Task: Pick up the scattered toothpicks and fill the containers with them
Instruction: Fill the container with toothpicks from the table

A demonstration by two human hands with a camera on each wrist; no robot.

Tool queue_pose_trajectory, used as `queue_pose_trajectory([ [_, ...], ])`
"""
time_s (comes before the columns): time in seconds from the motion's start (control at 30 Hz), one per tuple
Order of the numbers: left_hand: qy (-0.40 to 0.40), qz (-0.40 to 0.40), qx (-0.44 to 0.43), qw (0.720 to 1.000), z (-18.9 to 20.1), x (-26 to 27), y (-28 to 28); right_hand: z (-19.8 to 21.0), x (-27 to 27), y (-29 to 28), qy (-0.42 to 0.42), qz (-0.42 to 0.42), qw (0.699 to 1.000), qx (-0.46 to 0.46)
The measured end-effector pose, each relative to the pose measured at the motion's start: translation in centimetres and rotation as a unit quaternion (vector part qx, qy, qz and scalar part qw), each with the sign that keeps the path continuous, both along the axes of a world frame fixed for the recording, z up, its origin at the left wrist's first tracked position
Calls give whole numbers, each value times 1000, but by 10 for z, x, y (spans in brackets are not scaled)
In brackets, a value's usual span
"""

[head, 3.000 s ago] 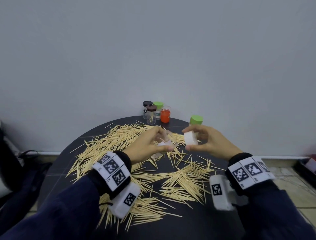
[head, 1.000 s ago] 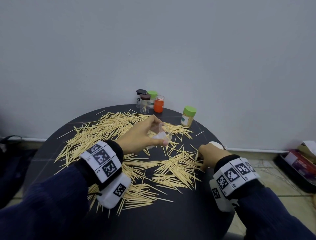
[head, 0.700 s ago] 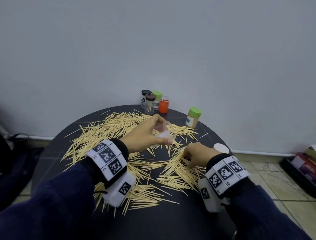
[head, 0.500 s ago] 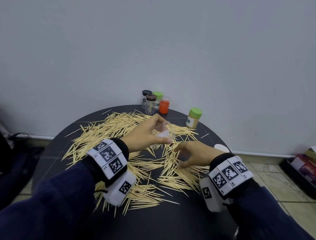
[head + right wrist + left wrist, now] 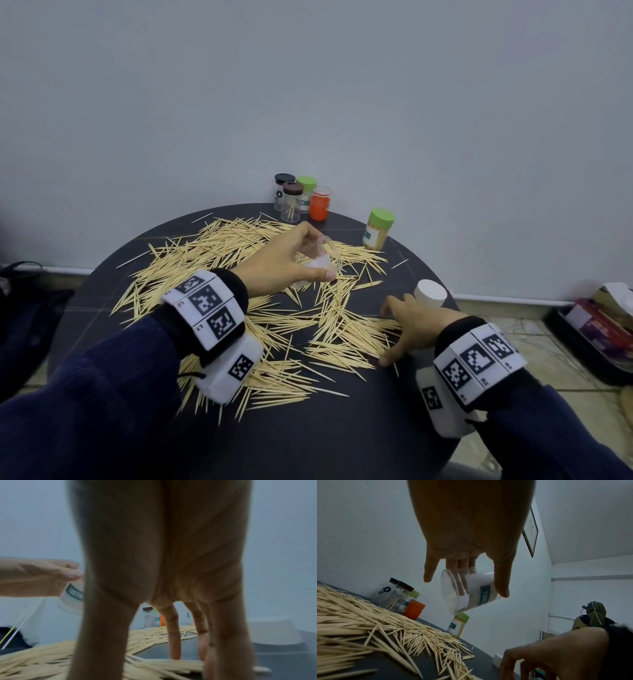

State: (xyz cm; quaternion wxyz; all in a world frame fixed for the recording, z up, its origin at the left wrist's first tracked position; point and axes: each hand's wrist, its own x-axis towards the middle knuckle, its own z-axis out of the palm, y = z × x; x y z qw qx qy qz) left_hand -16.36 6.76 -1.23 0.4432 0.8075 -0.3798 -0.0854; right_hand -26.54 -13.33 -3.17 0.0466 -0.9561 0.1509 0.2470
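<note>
Pale wooden toothpicks (image 5: 239,284) lie scattered in heaps over the round black table (image 5: 342,428). My left hand (image 5: 291,263) holds a clear, lidless toothpick container (image 5: 471,593) tilted above the pile, thumb on one side and fingers on the other. It looks nearly empty. My right hand (image 5: 407,325) is spread low over the right edge of the toothpicks (image 5: 154,662), fingers straight and pointing down at them. The white lid (image 5: 430,294) stands on the table just beyond that hand.
Several small jars stand at the table's far edge: two dark-lidded clear ones (image 5: 291,202), a green-lidded one (image 5: 306,193) and an orange one (image 5: 320,204). A green-lidded jar full of toothpicks (image 5: 377,229) stands further right. The wall is close behind. A box of items (image 5: 596,325) sits on the floor at right.
My right hand set the white lid down at the table's right side, then moved to the toothpicks and spread its fingers over them. The left hand kept holding the container in place.
</note>
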Motion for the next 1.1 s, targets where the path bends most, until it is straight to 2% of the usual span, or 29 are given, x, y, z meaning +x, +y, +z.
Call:
queue_pose_trajectory([
  [0.17,8,1,-8,1000,0,3,2,-2,14,8,-27,21,999,31],
  [0.53,7,47,-31,998,3,22,14,-2,61,48,-71,81,993,40],
  [0.63,2,54,-30,998,4,24,15,-1,70,57,-84,105,991,18],
  [0.77,-7,60,-33,998,5,25,17,3,73,66,-136,175,973,-64],
  [0.83,-10,62,-31,998,6,26,18,2,75,70,-121,207,969,-65],
  [0.97,-6,65,-28,998,5,26,20,0,79,77,-77,219,972,-33],
  [1.1,-13,63,-19,998,6,25,20,-3,82,80,-80,230,967,-78],
])
